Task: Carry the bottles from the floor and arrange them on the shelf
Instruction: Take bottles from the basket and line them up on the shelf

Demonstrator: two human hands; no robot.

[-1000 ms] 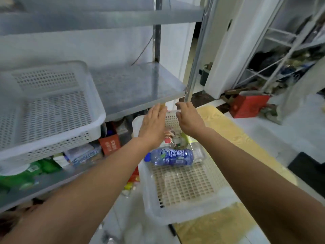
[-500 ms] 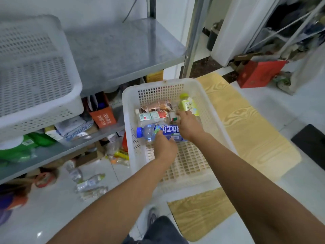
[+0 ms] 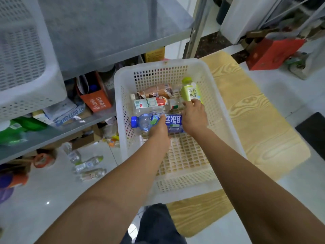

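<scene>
A white slotted basket stands on the floor below the metal shelf. Inside it lie a blue-capped blue bottle, a clear bottle with a red and white label and a brown bottle. A green tea bottle leans against the right wall. My left hand grips the blue bottle at its middle. My right hand has its fingers curled round the foot of the green tea bottle and hides the blue bottle's right end.
An empty white basket takes up the shelf's left part. Three loose bottles lie on the floor at the left. An orange bag stands on the lower shelf. A wood-pattern mat lies under the basket, a red box beyond it.
My hands dropped from the basket's far rim into the basket. The left one took hold of the blue bottle and the right one reached the green tea bottle. The view tilted down.
</scene>
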